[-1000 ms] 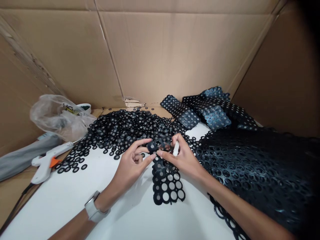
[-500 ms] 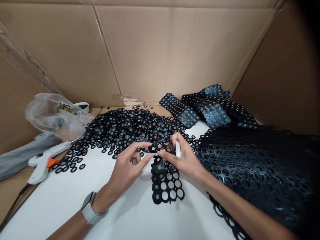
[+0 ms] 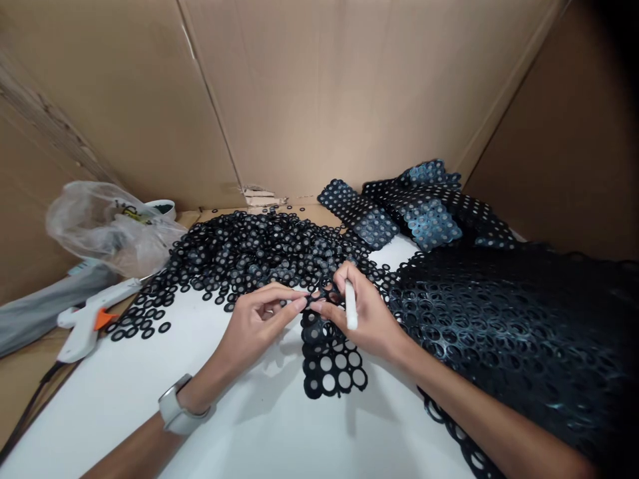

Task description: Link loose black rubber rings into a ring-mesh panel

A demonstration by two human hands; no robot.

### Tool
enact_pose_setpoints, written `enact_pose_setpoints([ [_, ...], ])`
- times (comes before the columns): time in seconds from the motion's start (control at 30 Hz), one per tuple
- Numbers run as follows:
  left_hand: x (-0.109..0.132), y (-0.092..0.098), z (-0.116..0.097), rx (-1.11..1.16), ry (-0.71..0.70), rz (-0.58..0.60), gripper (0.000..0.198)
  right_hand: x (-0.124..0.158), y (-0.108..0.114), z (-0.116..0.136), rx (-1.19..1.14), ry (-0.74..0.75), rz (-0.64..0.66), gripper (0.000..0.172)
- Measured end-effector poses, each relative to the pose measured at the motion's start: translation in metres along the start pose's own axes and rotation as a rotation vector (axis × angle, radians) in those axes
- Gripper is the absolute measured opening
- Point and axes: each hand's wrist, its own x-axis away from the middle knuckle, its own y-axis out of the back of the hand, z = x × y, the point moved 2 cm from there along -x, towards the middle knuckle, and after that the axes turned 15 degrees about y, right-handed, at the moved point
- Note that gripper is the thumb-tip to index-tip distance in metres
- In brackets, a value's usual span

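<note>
A small strip of joined black rings hangs between my hands, its lower end near the white tabletop. My left hand pinches its upper left edge between thumb and index finger. On the other side my right hand grips the upper part of the strip with thumb and fingers, and a white stick-like tool is tucked in the same hand, pointing down. Fingers cover the top of the strip, so what lies exactly between the fingertips is hidden.
A heap of loose black rings lies behind my hands. To the right spreads a large ring sheet, with folded dotted strips behind it. At left are a white glue gun, a clear plastic bag and a small bowl.
My left fingers have closed in on the strip's edge, nearer to my right fingertips. The white tool has tilted a little more upright, and the strip's top has turned edge-on.
</note>
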Motion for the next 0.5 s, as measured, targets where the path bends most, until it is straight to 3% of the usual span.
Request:
enact_pose_setpoints([
  [0.1,0.0006,-0.0040,0.0008,0.076,0.116,0.018,0.035,0.0014,-0.0010,-0.0003,0.028,0.020,0.019,0.047],
  [0.23,0.0001,-0.0041,0.0040,0.166,0.225,-0.099,0.047,0.0015,-0.0044,0.0002,0.069,0.046,0.047,0.045],
  [0.5,-0.0011,-0.0113,0.0085,0.144,0.193,-0.258,0.040,-0.0056,-0.0047,-0.0064,0.015,-0.004,-0.005,0.049],
])
